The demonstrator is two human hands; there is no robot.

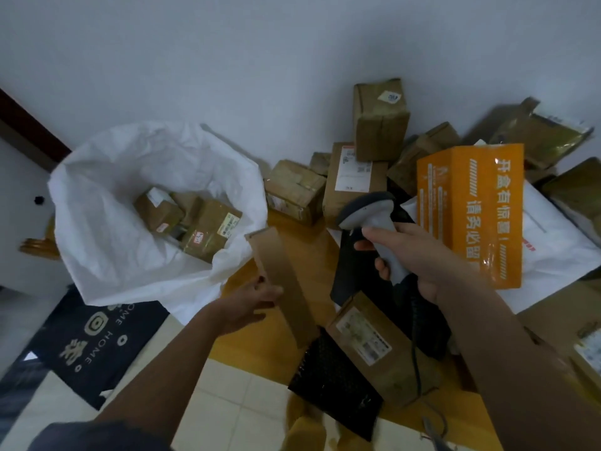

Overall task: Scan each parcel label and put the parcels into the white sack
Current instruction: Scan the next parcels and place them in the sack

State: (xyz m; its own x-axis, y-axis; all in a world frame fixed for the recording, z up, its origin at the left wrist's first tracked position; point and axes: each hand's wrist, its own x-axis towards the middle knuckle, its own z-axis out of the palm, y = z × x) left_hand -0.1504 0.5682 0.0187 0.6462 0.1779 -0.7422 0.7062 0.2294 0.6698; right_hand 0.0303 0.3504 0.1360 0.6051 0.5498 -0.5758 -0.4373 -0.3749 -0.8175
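My left hand (252,302) grips a long flat brown cardboard parcel (283,284) by its side, holding it tilted just right of the white sack (107,203). The sack stands open at the left, with several taped brown parcels (195,227) lying inside. My right hand (419,255) holds a grey barcode scanner (370,216) by the handle, its head pointing left and its cable hanging down. A brown box with a label (374,346) lies on the floor below the scanner.
A pile of brown boxes (380,125) sits against the wall. An orange box (471,209) stands at the right over white mailers (553,242). Black bags (335,388) lie on the floor. A dark mat (87,340) lies below the sack.
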